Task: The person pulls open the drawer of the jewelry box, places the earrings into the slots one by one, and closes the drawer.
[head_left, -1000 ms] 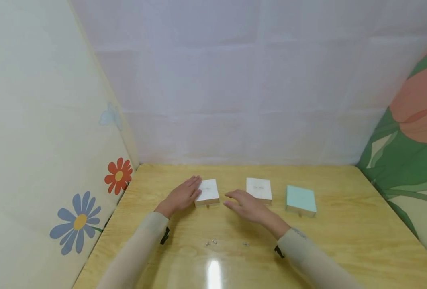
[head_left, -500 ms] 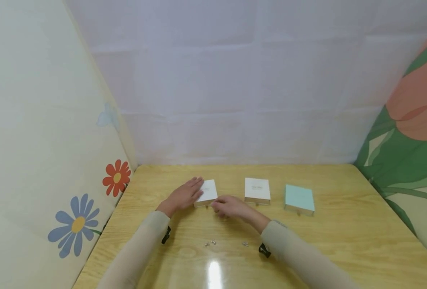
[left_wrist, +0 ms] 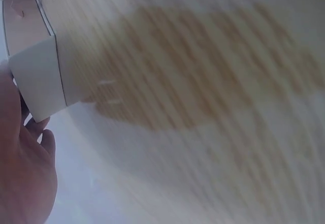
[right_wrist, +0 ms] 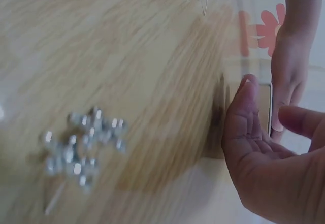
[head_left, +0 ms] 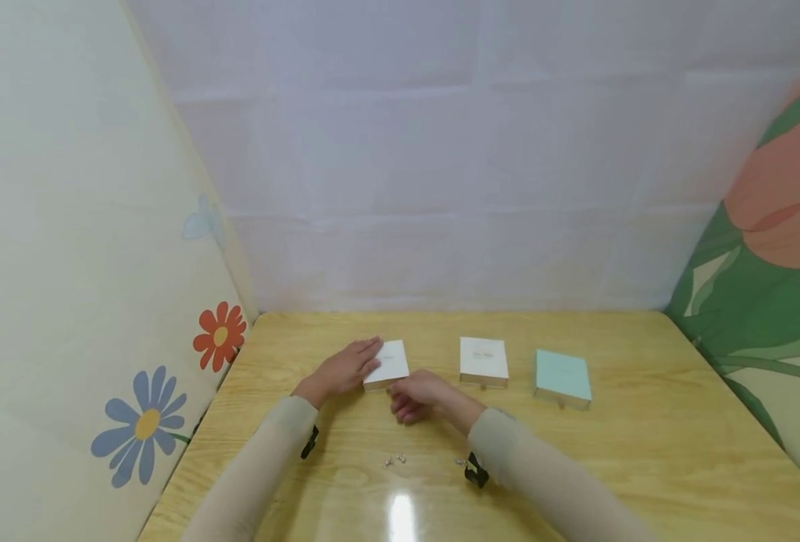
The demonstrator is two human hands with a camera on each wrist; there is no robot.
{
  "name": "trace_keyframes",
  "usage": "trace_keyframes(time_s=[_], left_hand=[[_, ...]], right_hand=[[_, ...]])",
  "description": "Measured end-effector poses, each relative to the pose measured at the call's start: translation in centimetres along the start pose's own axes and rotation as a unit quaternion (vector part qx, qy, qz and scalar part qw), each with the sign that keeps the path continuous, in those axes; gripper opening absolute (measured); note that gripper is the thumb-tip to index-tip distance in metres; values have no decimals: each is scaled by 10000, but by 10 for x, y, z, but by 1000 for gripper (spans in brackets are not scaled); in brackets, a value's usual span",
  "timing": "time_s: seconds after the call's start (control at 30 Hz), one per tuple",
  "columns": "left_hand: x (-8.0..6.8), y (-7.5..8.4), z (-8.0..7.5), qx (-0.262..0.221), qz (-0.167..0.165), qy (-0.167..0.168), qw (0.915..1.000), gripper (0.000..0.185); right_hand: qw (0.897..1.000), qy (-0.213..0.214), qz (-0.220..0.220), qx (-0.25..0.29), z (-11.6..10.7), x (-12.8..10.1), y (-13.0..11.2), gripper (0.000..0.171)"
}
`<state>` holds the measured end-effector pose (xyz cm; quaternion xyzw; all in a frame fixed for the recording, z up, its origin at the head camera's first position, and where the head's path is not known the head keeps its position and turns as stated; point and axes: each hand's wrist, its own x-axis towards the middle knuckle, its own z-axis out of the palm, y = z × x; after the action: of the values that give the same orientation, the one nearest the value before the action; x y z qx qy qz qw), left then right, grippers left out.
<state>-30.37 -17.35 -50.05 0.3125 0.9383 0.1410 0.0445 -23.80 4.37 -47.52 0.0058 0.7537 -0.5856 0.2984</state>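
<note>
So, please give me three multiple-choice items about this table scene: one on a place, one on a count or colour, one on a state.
1. Where does the left hand rest?
A. on the leftmost white box
B. on the mint box
C. on the earrings

2. How many small boxes lie on the table?
A. two
B. three
C. five

3. How is the middle white box?
A. touched by no hand
B. held in the right hand
C. stacked on the mint box

Answers: 1 A, the fingers lie flat against its left side; 2 B, two white and one mint in a row; 3 A, it lies alone, apart from both hands.
</note>
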Motion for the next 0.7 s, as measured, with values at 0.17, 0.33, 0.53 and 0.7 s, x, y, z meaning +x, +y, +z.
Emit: trace_keyframes(time_s=[0.17, 0.33, 0.53, 0.7], left_hand=[[0, -2, 3, -119, 15, 48, 9999, 58], [0, -2, 6, -89, -11, 40, 10000, 59], [4, -6, 7, 12, -34, -14, 10000, 59], [3, -3, 5, -76, 66, 83, 9999, 58]], right_hand=[[9983, 324, 235, 417, 7, 5, -1, 23], [9960, 580, 320, 605, 13, 10, 0, 23], [9927, 767, 355, 863, 22, 15, 2, 25], [9902, 923, 385, 976, 26, 18, 2, 20]])
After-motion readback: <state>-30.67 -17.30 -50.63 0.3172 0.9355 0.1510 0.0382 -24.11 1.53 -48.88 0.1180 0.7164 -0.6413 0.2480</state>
